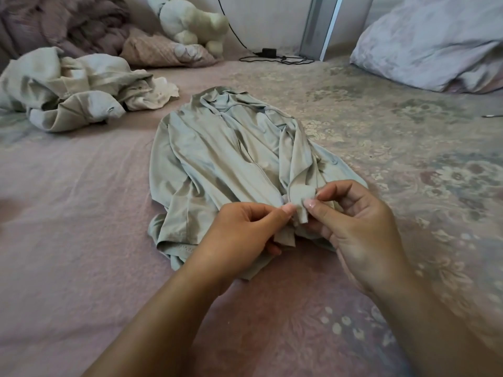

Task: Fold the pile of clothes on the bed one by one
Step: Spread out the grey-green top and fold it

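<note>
A pale green zip jacket (217, 159) lies spread on the pink bed cover (76, 213), collar pointing away from me. Its right sleeve is drawn across the front toward the hem. My left hand (242, 229) and my right hand (356, 224) meet at the near edge of the jacket, and both pinch the cuff end of that sleeve between thumb and fingers. A crumpled pile of pale clothes (70, 88) sits at the far left of the bed, apart from the jacket.
A white plush toy (190, 23) and a pink cushion (158, 50) lie at the back. A black cable with a charger (272, 57) runs along the far edge. A large pillow (435, 44) rests at the back right. A rumpled mauve blanket (62, 20) fills the far left corner.
</note>
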Demonstrator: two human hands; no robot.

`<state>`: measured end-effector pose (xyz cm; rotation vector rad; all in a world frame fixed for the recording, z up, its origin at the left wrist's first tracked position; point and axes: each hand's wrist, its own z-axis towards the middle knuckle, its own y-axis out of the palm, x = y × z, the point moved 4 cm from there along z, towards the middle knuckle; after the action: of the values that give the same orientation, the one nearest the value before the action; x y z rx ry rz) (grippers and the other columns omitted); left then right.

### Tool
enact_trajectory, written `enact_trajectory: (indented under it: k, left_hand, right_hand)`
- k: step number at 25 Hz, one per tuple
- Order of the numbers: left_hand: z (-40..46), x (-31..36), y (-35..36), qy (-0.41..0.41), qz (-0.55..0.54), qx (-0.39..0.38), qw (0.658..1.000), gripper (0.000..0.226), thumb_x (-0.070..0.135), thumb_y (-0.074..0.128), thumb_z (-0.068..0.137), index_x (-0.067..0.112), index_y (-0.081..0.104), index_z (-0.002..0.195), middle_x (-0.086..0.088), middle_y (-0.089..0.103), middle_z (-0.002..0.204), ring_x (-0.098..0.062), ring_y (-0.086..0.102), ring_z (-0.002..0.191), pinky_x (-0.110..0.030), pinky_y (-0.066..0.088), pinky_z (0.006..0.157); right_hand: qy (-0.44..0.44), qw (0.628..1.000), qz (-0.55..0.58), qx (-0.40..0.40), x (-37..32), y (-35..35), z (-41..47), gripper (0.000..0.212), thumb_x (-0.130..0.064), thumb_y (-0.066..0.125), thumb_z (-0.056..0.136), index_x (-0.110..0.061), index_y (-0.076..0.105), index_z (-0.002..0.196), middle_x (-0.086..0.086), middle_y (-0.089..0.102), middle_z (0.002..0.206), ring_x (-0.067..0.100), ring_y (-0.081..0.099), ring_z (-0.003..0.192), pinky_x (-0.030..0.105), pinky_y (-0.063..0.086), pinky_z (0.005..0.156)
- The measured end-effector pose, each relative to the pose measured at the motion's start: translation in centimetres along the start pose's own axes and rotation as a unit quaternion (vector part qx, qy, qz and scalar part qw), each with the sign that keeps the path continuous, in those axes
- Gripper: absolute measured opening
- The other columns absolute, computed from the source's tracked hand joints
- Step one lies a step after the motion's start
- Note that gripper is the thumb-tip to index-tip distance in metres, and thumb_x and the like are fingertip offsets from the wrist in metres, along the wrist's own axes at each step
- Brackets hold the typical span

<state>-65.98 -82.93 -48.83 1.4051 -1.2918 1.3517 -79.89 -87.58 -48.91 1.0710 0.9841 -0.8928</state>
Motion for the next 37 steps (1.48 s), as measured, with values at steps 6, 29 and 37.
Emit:
enact_trajectory:
  k: [6,29,37]
  left_hand:
    - [0.2,-0.2,0.0,-0.044,-0.122,-0.019,0.991,0.026,0.023,0.063,0.086,0.006,0.074,0.069,-0.011,0.067,0.067,-0.018,0.062,0.062,-0.019,0.053,0.053]
    - [0.5,0.2,-0.4,0.014,-0.148,0.037,0.988,0.028,0.031,0.073,0.058,0.008,0.069,0.075,-0.005,0.067,0.065,-0.012,0.061,0.06,-0.016,0.047,0.051]
    - [0.0,0.7,-0.7,0.052,-0.087,0.081,0.992,0.016,0.01,0.075,0.076,0.017,0.069,0.089,-0.004,0.071,0.076,-0.007,0.064,0.065,-0.014,0.05,0.055]
  right_hand:
    - [-0.083,0.992,-0.096,0.015,-0.6,0.5,-0.5,0.028,0.01,0.066,0.078,-0.015,0.057,0.069,-0.009,0.063,0.067,0.011,0.062,0.067,0.025,0.053,0.062]
    - [0.032,0.983,-0.173,-0.057,0.4,1.6,-1.4,0.013,-0.024,0.068,0.076,-0.011,0.069,0.077,0.004,0.067,0.064,0.012,0.061,0.052,0.022,0.048,0.042]
    - [0.144,0.987,0.064,0.017,0.6,1.0,-1.2,0.018,0.002,0.06,0.083,-0.005,0.06,0.067,0.013,0.066,0.075,0.016,0.067,0.072,0.022,0.054,0.056]
